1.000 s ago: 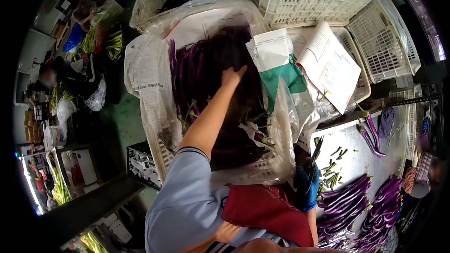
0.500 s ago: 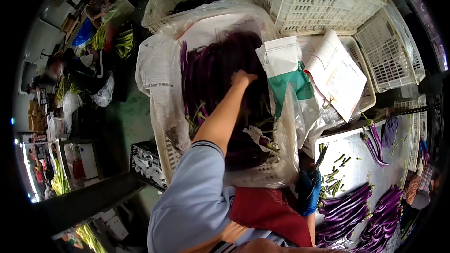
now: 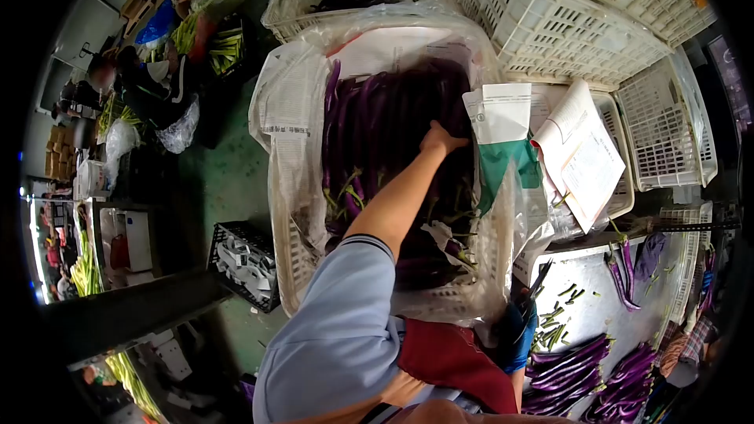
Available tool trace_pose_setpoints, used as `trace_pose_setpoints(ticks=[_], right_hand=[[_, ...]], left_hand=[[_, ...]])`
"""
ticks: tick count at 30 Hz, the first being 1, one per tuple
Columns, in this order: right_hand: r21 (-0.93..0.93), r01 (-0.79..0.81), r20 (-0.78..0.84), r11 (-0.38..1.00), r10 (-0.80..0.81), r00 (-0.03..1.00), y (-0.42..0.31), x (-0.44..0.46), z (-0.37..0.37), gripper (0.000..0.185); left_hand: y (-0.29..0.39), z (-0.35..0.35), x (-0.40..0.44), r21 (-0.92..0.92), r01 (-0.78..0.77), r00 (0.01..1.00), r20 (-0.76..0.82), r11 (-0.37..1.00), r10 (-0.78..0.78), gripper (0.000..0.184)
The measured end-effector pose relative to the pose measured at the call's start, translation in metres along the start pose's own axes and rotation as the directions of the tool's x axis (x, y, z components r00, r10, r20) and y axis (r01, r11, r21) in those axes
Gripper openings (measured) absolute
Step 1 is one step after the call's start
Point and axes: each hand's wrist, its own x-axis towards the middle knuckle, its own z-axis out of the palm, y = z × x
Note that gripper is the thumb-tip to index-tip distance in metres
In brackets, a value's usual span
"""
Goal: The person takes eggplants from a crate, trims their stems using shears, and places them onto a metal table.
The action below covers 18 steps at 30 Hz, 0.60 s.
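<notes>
My bare left hand (image 3: pixel 442 141) reaches into a plastic-lined white crate (image 3: pixel 297 271) and rests on the long dark purple eggplants (image 3: pixel 377 122) packed in it. Its thumb stands out from the other fingers, which are partly lost against the dark eggplants, and nothing shows lifted in it. By the crate's near right corner, my right hand (image 3: pixel 518 334) wears a blue glove. It is closed around dark scissors (image 3: pixel 540 277), blades pointing up and away; the handles are hidden. Some crumpled white paper (image 3: pixel 441 237) lies over eggplants at the crate's near end.
To the right, a metal table (image 3: pixel 585 298) carries rows of eggplants (image 3: pixel 569 373) and cut green stem ends (image 3: pixel 554 322). Stacked white crates (image 3: pixel 573 27) stand behind. Printed paper (image 3: pixel 581 157) covers another crate. A black crate (image 3: pixel 245 263) sits on the floor left; people work beyond.
The view has shifted, so the crate and table appear displaced in the picture. My left hand stays on the eggplants, its thumb now farther out. My right hand still holds the scissors.
</notes>
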Motion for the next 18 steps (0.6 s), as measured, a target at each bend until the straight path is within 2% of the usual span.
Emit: trace_pose_setpoints(ticks=[3, 5, 7, 10, 14, 17, 18], right_hand=[[-0.021, 0.071, 0.012, 0.997, -0.071, 0.997, -0.005, 0.001, -0.010, 0.040], [-0.011, 0.118, -0.007, 0.993, -0.119, 0.993, -0.006, 0.003, -0.015, 0.040], [0.019, 0.128, -0.045, 0.992, -0.127, 0.991, -0.007, 0.004, -0.020, 0.040], [0.029, 0.123, 0.005, 0.992, -0.123, 0.992, -0.011, 0.003, -0.021, 0.040], [0.029, 0.169, 0.045, 0.985, -0.170, 0.984, -0.012, 0.004, -0.011, 0.039], [0.063, 0.194, 0.099, 0.979, -0.200, 0.975, -0.010, 0.003, -0.005, 0.040], [0.051, 0.166, 0.064, 0.985, -0.169, 0.984, -0.015, -0.003, 0.000, 0.041]], left_hand=[[-0.023, -0.031, 0.002, -0.385, -0.134, 0.941, 0.238, 0.913, 0.239, 0.081], [-0.045, -0.050, -0.003, -0.755, 0.128, 0.745, 0.501, 0.643, 0.440, 0.051], [-0.073, -0.064, -0.005, -0.822, 0.252, 0.752, 0.499, 0.512, 0.431, 0.043], [-0.099, -0.077, -0.015, -0.846, 0.249, 0.771, 0.468, 0.472, 0.432, 0.042], [-0.094, -0.072, -0.027, -0.873, 0.271, 0.757, 0.453, 0.405, 0.470, 0.041], [-0.085, -0.040, -0.007, -0.821, 0.280, 0.769, 0.502, 0.497, 0.396, 0.040], [-0.081, -0.027, 0.000, -0.815, 0.257, 0.802, 0.479, 0.520, 0.355, 0.037]])
